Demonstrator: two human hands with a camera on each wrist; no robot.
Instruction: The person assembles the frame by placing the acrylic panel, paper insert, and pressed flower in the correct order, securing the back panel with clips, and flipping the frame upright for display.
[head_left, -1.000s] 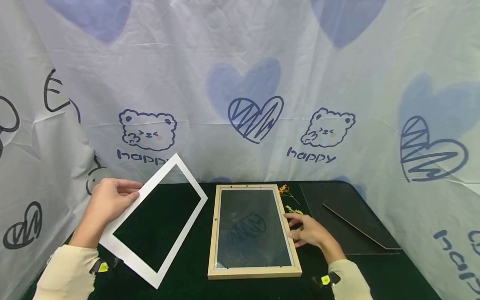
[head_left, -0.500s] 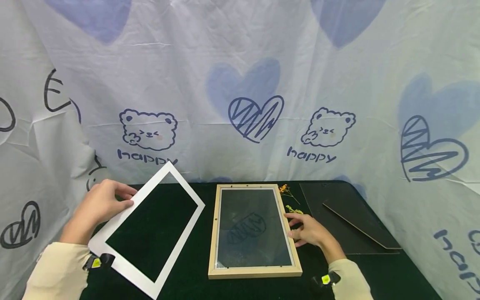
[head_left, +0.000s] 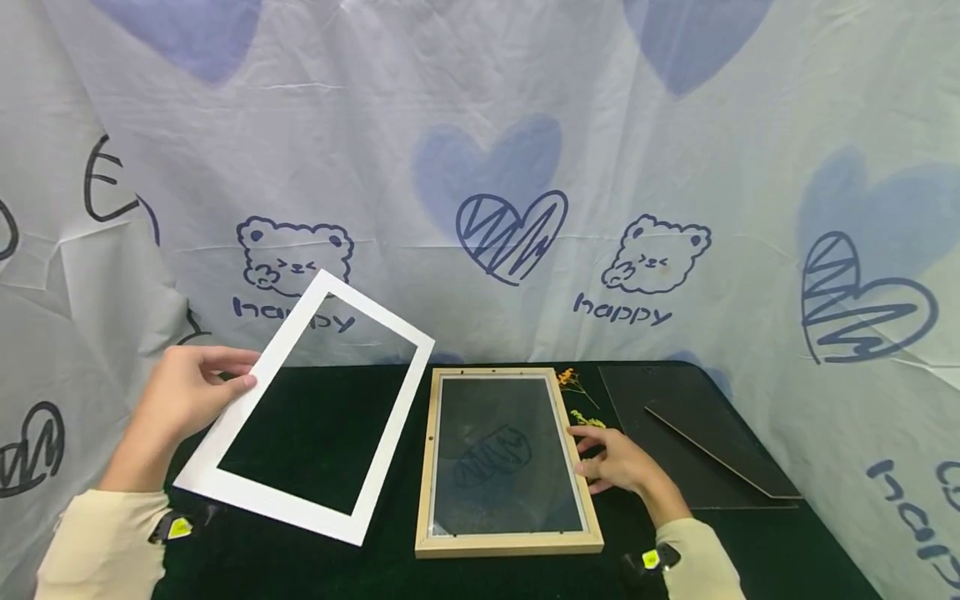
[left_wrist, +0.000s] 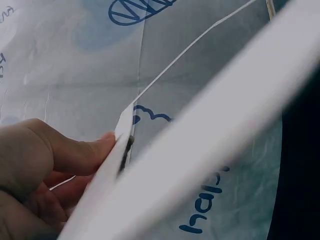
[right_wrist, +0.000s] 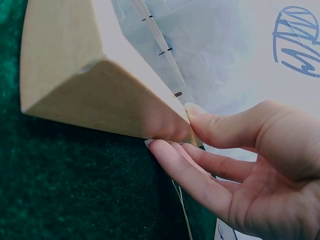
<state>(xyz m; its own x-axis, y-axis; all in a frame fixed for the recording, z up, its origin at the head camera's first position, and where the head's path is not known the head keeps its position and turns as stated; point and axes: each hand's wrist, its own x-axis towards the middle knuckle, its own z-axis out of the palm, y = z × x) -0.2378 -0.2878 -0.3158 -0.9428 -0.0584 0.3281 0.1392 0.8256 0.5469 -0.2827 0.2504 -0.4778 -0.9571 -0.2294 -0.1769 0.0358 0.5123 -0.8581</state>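
My left hand (head_left: 183,392) pinches the left side of a white photo mat (head_left: 277,504), an open rectangular border. The mat is tilted up above the table, left of a wooden picture frame (head_left: 510,546). In the left wrist view the thumb (left_wrist: 87,155) presses the mat's edge; most other fingers are partly hidden. The frame lies flat, with a clear pane (head_left: 502,458) that reflects a heart. My right hand (head_left: 622,467) holds the frame's right side. In the right wrist view its thumb is at the upper edge and its fingers touch the outer side.
Orange flowers (head_left: 567,379) and yellow flowers (head_left: 587,421) on thin stems lie just right of the frame. Farther right are a dark board (head_left: 660,475) and another board (head_left: 720,425) across it. Dark green cloth (head_left: 795,550) covers the table; a patterned curtain (head_left: 405,167) hangs behind.
My left hand has shifted left; the mat first dipped, then rose and turned more upright, its top corner now higher. The right hand and the frame have stayed in place.
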